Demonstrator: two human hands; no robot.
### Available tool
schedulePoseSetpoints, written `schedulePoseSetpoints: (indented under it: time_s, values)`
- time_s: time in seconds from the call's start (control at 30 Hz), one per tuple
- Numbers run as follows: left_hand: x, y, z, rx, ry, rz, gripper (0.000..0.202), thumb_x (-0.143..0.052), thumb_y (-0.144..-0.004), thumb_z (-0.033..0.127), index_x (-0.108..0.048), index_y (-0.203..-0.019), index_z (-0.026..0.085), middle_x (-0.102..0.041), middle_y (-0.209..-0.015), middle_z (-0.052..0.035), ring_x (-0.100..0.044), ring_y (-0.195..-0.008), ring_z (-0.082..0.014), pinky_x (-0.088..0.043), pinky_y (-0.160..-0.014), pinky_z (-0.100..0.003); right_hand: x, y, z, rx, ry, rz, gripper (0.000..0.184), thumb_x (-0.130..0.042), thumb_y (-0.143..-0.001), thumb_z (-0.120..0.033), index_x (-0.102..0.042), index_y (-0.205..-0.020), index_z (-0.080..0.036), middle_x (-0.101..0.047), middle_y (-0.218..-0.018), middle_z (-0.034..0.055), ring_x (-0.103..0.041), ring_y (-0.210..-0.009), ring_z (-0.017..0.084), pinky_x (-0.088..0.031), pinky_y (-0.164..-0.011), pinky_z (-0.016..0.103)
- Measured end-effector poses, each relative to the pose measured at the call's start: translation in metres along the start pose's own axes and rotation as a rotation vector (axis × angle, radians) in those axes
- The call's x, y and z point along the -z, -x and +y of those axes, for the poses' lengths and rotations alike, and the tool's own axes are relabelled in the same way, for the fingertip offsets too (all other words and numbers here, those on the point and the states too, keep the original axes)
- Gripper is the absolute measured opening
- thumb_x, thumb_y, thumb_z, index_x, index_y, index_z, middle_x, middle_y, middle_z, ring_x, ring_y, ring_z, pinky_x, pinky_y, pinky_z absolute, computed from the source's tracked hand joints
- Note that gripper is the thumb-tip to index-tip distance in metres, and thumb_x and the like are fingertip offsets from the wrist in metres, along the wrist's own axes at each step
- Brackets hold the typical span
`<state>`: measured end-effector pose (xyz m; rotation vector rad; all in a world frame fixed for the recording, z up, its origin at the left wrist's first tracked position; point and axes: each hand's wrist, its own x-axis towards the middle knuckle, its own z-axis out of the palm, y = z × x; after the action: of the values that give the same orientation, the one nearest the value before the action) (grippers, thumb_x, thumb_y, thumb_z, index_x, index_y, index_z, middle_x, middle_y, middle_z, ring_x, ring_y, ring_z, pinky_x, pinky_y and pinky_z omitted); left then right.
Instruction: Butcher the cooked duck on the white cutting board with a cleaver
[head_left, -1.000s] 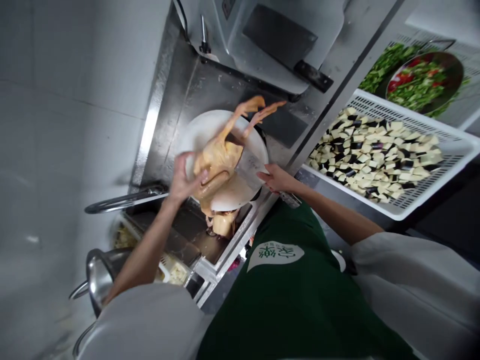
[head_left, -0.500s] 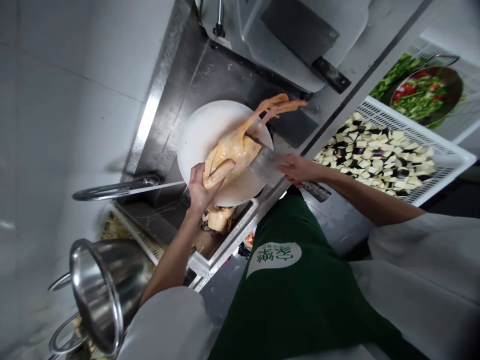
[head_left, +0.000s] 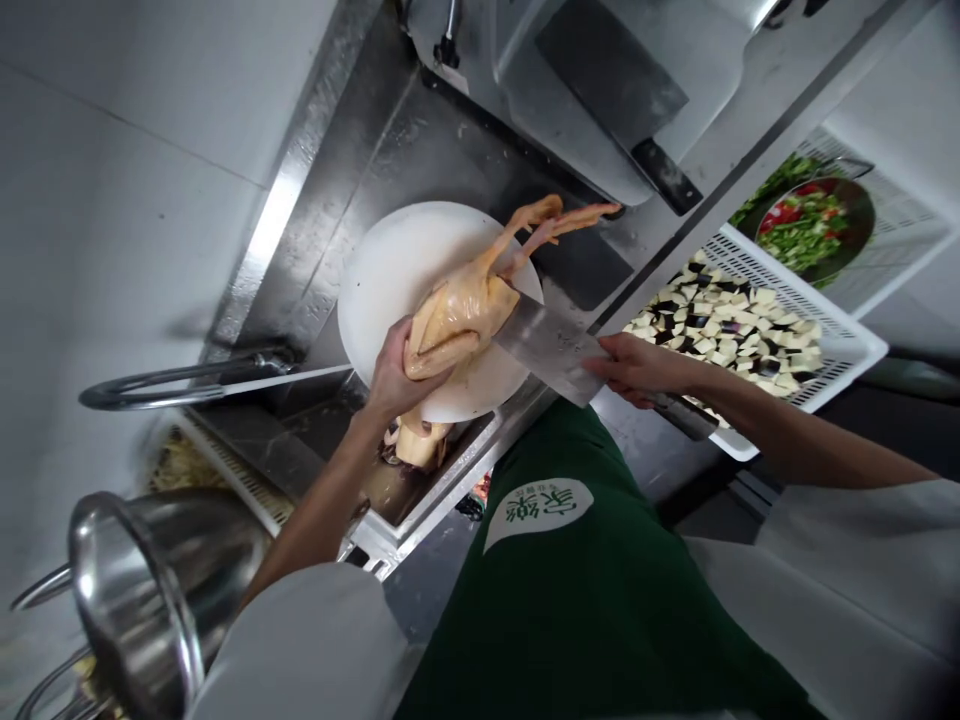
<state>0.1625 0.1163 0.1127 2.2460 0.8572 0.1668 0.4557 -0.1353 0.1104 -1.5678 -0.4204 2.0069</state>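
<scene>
A plucked whole bird point(head_left: 457, 315), yellowish and with its feet on, lies on a round white cutting board point(head_left: 382, 255). My left hand point(head_left: 397, 370) is wrapped round the end of the bird nearest me, by a folded wing. In my right hand point(head_left: 630, 370) is a cleaver point(head_left: 551, 350), gripped where blade and handle meet. Its broad blade reaches over the board's right edge, and its far end lies against or just over the bird's side; contact is unclear. Pale pieces of meat point(head_left: 420, 443) sit in the sink below the board.
A second cleaver point(head_left: 615, 80) lies on a clear tub at the top. On the right stand a white basket of cut eggplant point(head_left: 735, 320) and a bowl of chopped vegetables point(head_left: 806, 225). Steel pots point(head_left: 150, 600) and a curved faucet point(head_left: 180, 390) are on the left.
My right hand and the cleaver have drawn a little to the right, and more of the blade shows. My left hand keeps its hold on the bird. The view has shifted slightly.
</scene>
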Motion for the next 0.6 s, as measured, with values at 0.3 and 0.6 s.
schedulePoseSetpoints:
  time_s: [0.3,0.6]
  values:
    - [-0.005,0.003,0.002,0.086,-0.029,0.070,0.073,-0.084,-0.072,0.049,-0.059,-0.133,0.018,-0.064,-0.124,-0.0105,-0.062,-0.118,-0.0292,-0.053,-0.103,-0.041,-0.042,-0.024,0.014,0.066,-0.078,0.069,0.041,-0.064,-0.097,-0.054,-0.036,-0.090,-0.026,-0.039,-0.051,-0.0109,-0.038,-0.034,0.008,-0.032,-0.031,0.020]
    - [-0.013,0.006,0.010,0.101,-0.045,0.153,0.063,-0.082,-0.075,0.049,-0.061,-0.126,0.017,-0.065,-0.116,-0.0088,-0.062,-0.115,-0.0275,-0.053,-0.103,-0.039,-0.068,-0.050,-0.003,0.112,-0.154,0.130,0.040,-0.062,-0.100,-0.054,-0.034,-0.093,-0.027,-0.036,-0.051,-0.0124,-0.036,-0.034,0.008,-0.031,-0.032,0.018]
